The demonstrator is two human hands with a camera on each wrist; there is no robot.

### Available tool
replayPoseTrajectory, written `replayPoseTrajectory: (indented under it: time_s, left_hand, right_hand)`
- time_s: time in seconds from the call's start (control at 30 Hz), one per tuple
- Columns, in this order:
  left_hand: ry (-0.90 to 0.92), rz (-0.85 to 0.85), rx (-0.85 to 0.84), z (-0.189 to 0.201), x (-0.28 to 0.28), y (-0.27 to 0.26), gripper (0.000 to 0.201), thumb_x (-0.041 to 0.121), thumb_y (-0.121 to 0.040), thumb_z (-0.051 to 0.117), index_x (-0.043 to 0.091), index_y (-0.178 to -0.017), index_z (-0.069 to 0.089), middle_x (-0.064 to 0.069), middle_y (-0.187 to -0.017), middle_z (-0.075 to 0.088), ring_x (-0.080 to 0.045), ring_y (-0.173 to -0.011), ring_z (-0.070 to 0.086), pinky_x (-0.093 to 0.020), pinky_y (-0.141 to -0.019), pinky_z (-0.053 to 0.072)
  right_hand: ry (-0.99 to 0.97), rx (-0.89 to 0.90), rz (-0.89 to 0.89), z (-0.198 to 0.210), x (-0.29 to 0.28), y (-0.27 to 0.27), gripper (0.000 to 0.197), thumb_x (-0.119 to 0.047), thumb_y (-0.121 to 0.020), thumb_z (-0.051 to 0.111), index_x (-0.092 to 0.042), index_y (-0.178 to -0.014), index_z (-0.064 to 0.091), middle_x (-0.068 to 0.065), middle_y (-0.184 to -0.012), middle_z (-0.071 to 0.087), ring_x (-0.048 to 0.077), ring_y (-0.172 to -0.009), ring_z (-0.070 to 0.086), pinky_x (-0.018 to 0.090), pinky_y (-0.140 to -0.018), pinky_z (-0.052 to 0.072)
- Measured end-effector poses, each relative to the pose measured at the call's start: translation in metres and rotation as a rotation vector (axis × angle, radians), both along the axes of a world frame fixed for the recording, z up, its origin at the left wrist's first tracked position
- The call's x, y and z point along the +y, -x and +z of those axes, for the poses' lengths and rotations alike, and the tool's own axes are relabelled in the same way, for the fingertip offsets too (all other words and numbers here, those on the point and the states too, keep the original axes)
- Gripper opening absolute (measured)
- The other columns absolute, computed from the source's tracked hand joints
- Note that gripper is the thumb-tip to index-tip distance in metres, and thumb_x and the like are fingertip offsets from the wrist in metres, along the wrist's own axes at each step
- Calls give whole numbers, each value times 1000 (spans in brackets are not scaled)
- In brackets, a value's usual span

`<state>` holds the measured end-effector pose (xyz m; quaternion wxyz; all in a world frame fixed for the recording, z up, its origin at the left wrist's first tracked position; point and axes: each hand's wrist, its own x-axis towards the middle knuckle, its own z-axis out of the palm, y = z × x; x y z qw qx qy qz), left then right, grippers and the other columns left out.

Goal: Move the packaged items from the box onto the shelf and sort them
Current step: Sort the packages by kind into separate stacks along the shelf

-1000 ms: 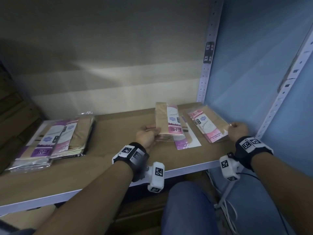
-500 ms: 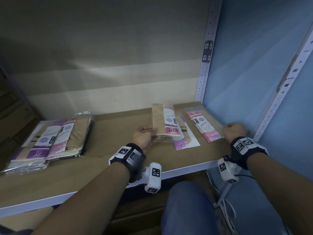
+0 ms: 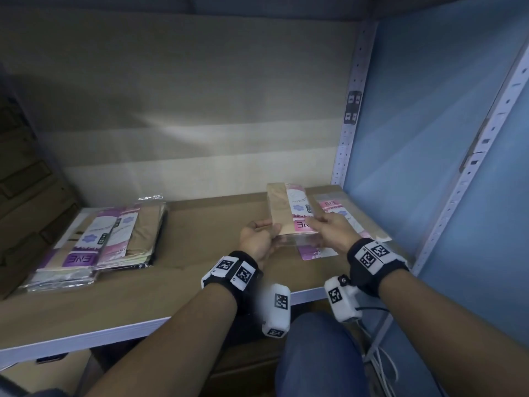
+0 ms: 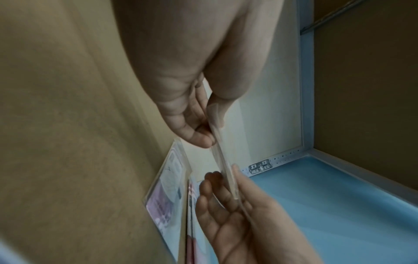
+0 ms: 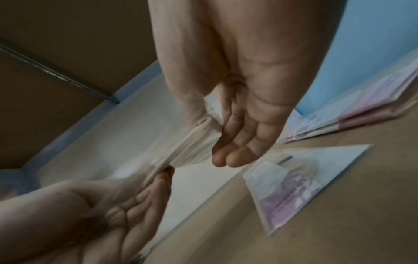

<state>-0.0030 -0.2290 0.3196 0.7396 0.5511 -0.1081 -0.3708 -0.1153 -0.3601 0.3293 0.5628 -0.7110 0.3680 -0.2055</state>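
Note:
A flat clear packet with a pink label and beige contents (image 3: 289, 210) hangs just above the brown shelf board (image 3: 200, 253). My left hand (image 3: 272, 227) pinches its near left edge, thumb on top. My right hand (image 3: 315, 224) takes its right edge between thumb and fingers. The left wrist view shows the packet (image 4: 222, 160) edge-on, my left hand (image 4: 210, 135) pinching it and the right hand (image 4: 226, 205) beneath. In the right wrist view my right hand (image 5: 214, 142) holds the packet (image 5: 192, 144). Another pink packet (image 3: 340, 207) lies by the right wall, and a purple one (image 3: 315, 250) under my hands.
A stack of purple and pink packets (image 3: 100, 239) lies at the shelf's left end. A perforated white post (image 3: 352, 124) and blue side panel (image 3: 429, 138) close off the right. Bare board lies between the stack and my hands. My knee in jeans (image 3: 315, 353) is below the shelf edge.
My right hand left the pink packet by the right wall and moved left onto the packet that my left hand holds. The left hand kept its hold and lifted the packet slightly.

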Motion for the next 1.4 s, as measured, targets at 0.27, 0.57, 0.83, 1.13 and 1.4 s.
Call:
replayPoseTrajectory:
  time_s: [0.27, 0.57, 0.83, 1.13, 1.4]
  left_hand:
    - [-121, 8, -191, 1, 8, -12, 30, 9, -80, 73, 10, -103, 54, -14, -107, 66, -29, -89, 67, -42, -83, 57]
    - [-453, 127, -768, 16, 46, -69, 41, 29, -88, 63, 18, -126, 51, 3, -124, 54, -19, -106, 56, -31, -94, 45]
    - [-364, -335, -518, 15, 68, -76, 25, 15, -84, 69, 9, -108, 63, -14, -107, 69, -31, -98, 65, -42, -92, 52]
    - [-105, 80, -158, 9, 56, -79, 22, 5, -79, 70, 10, -98, 60, -16, -100, 71, -29, -88, 68, -47, -89, 55]
    - [106, 84, -30, 17, 32, -52, 24, -8, -85, 58, 11, -92, 45, -20, -105, 66, -27, -82, 68, -35, -77, 58]
  right_hand:
    - [-115, -29, -20, 4, 2, -2, 25, -10, -93, 56, 1, -115, 61, 12, -103, 69, 25, -83, 67, 34, -66, 57]
    - [339, 489, 325, 31, 2, 24, 31, -16, -95, 51, -13, -125, 59, -3, -81, 63, 12, -64, 55, 20, -54, 46]
    - [388, 524, 374, 37, 5, 23, 32, -16, -94, 55, -16, -125, 60, -6, -99, 66, 7, -76, 56, 14, -61, 44]
    - [411, 192, -99, 29, 3, 6, 41, -28, -86, 66, -18, -123, 54, 7, -118, 57, 20, -101, 55, 28, -76, 49]
    - [47, -129, 41, 27, 35, -20, 10, -14, -86, 67, -11, -94, 62, 13, -93, 65, 19, -67, 66, 34, -71, 59]
